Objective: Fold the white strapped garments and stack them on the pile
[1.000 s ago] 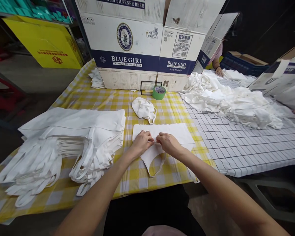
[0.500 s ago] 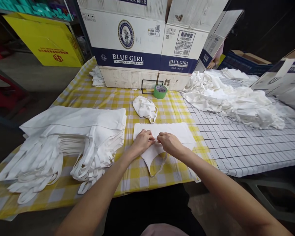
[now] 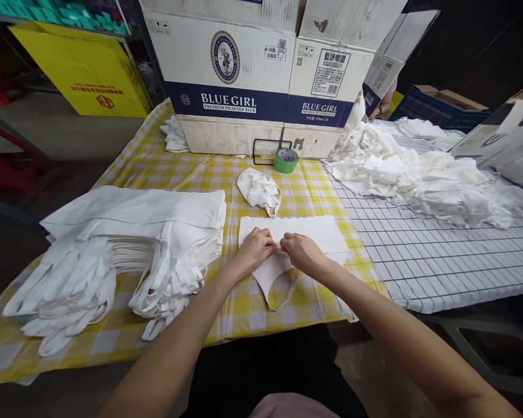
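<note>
A white strappy camisole (image 3: 317, 233) lies flat on the yellow checked tablecloth in front of me, one strap loop curving toward the near edge. With fingertips pinched together, my left hand (image 3: 257, 248) grips the fabric at the middle of its top edge. Just to the right, my right hand (image 3: 300, 251) pinches the same edge, close to the left but slightly apart. What sits exactly between the fingertips is too small to make out. Beyond the camisole rests a crumpled white piece with a thin strap (image 3: 260, 190). At left is a thick stack of white camisoles (image 3: 143, 210), their straps hanging forward.
A large beer carton (image 3: 226, 64) stands at the back, with a green tape roll (image 3: 286, 161) and a black wire frame (image 3: 261, 152) before it. White garments (image 3: 422, 180) are heaped on the grid-patterned cloth (image 3: 392, 255) at right. Part of another person shows behind the cartons.
The whole view has shifted slightly. Both hands stay pinched at the camisole's edge with only tiny finger movement, and the camisole lies as before.
</note>
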Available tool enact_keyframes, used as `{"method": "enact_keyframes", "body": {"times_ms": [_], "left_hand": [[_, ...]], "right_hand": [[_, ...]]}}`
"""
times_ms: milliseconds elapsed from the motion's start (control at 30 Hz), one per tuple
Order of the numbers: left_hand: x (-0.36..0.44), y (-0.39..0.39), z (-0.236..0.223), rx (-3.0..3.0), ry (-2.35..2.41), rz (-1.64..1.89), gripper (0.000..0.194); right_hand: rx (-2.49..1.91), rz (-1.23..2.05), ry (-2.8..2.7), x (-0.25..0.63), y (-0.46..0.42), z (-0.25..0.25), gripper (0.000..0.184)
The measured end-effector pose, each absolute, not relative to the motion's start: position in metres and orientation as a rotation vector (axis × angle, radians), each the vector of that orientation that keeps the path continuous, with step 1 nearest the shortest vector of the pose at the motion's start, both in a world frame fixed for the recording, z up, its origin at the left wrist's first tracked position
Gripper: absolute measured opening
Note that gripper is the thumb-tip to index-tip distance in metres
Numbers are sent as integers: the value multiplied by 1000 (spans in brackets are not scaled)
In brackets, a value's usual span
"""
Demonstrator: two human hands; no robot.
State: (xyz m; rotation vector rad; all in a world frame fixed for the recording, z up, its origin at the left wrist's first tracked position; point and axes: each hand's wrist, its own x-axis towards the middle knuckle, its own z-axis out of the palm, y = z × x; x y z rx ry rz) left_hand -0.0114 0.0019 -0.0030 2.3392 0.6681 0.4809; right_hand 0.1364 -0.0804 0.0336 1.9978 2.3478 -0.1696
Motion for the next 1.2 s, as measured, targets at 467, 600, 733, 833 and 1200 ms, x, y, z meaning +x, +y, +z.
{"method": "enact_keyframes", "body": {"times_ms": [467,600,733,833,1200], "left_hand": [[-13,1,-5,2370,622,546,14],[-11,-1,-6,2371,646,546,16],[-16,0,0,2337,647,484,14],[-25,6,10,2280,554,355,22],[-36,17,-14,2601,883,172,53]], "right_hand": [[2036,-178,2368,126,-74,33,21],[2137,-218,2348,121,-75,30,19],[2413,-289,2200,118,-92,28,17],[2799,-984,2067,112,-117,29,28],[2814,-2800,1544,38,-223,13,36]]}}
